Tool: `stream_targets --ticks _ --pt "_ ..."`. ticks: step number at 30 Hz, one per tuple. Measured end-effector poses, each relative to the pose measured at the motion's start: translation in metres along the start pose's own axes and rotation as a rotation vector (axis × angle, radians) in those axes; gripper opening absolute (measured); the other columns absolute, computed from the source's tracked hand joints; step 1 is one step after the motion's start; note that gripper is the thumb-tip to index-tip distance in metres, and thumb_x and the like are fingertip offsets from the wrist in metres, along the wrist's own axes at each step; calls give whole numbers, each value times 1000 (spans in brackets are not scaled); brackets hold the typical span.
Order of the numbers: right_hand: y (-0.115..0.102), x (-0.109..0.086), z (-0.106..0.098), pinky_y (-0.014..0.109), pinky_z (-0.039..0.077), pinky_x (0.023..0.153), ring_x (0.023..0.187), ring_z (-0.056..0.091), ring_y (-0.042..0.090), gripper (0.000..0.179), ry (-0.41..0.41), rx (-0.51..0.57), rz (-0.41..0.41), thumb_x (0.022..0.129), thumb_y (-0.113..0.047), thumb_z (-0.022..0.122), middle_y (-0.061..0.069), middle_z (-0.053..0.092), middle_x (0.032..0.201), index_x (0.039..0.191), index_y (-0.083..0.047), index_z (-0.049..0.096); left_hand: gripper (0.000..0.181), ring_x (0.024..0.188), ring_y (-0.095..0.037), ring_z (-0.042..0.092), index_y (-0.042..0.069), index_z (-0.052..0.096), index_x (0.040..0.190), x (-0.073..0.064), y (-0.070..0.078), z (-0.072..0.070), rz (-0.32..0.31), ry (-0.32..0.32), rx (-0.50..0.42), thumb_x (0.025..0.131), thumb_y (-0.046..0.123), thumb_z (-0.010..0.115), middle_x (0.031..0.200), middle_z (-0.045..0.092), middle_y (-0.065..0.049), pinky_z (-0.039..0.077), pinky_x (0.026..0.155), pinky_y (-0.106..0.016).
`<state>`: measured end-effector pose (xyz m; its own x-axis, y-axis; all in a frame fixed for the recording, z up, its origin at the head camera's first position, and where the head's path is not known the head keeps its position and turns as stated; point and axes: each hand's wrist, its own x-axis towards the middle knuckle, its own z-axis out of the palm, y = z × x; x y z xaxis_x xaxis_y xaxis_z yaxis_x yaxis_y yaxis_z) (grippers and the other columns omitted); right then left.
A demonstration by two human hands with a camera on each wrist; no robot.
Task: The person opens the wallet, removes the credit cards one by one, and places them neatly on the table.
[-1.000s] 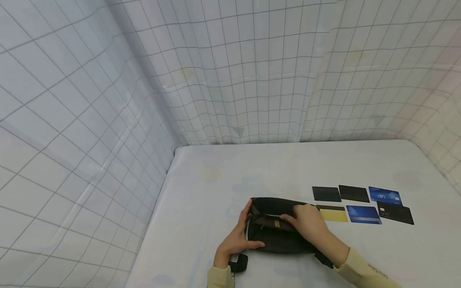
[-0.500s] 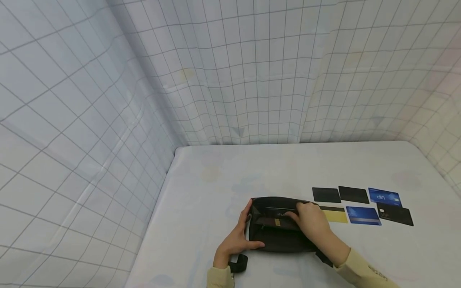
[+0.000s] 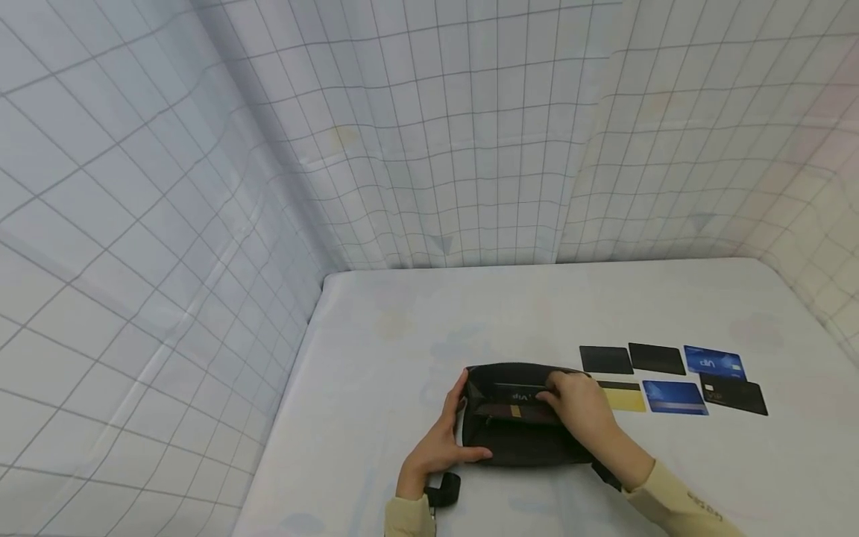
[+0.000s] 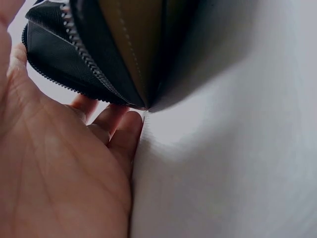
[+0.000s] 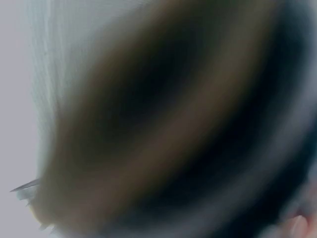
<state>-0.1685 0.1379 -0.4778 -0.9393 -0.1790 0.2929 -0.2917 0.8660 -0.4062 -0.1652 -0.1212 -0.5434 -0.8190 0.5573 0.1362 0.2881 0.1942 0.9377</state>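
A black zip-around wallet (image 3: pixel 530 447) lies unfolded on the white table, its inside facing up. My left hand (image 3: pixel 439 440) grips its left end, thumb over the near edge and fingers at the far corner. In the left wrist view the fingertips (image 4: pixel 126 131) reach under the wallet's zipped edge (image 4: pixel 89 59). A black card (image 3: pixel 513 394) marked VIP shows above a brownish slot strip inside the wallet. My right hand (image 3: pixel 580 406) pinches this card at its right end with curled fingers and thumb. The right wrist view is mostly a blurred close-up of the wallet (image 5: pixel 163 139).
To the right of the wallet several cards lie in two rows: black cards (image 3: pixel 606 359), a blue VIP card (image 3: pixel 714 363), a yellow one (image 3: pixel 625 400), another blue one (image 3: pixel 674 397) and a black VIP card (image 3: pixel 734 393). Grid-patterned curtains (image 3: pixel 450 149) surround the white table (image 3: pixel 376 358).
The black VIP card has come up into view above the slot strip inside the wallet. My right hand has shifted slightly right and up with it; the left hand stays on the wallet.
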Motion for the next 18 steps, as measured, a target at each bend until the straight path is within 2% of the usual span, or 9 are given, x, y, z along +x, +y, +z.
stream_targets --ticks 8,13,15,18 --pt "-2 2 -3 28 36 47 49 40 9 29 -97 5 10 74 -13 82 -7 46 55 66 -14 55 124 137 -30 22 23 -9 153 0 3 1 24 3 38 73 7 83 157 -1 -2 24 102 -59" --pt "2 2 -3 25 34 45 47 38 6 29 -108 26 -49 77 -15 80 -9 43 54 67 -15 54 120 137 -35 20 17 -8 153 -2 25 -1 15 -8 26 74 2 81 157 -2 -11 24 102 -60" --pt "5 3 -4 24 34 45 47 37 5 28 -115 51 -74 78 -16 80 -10 43 55 68 -16 54 116 137 -36 20 17 -7 153 -2 24 -2 29 -8 39 77 9 80 157 -2 -12 26 101 -58" --pt "7 4 -7 24 34 46 49 38 4 24 -147 98 -92 80 -18 78 -12 46 58 72 -17 55 118 139 -30 19 24 -7 153 -1 10 -1 20 -4 35 77 16 81 157 -3 -3 25 103 -57"
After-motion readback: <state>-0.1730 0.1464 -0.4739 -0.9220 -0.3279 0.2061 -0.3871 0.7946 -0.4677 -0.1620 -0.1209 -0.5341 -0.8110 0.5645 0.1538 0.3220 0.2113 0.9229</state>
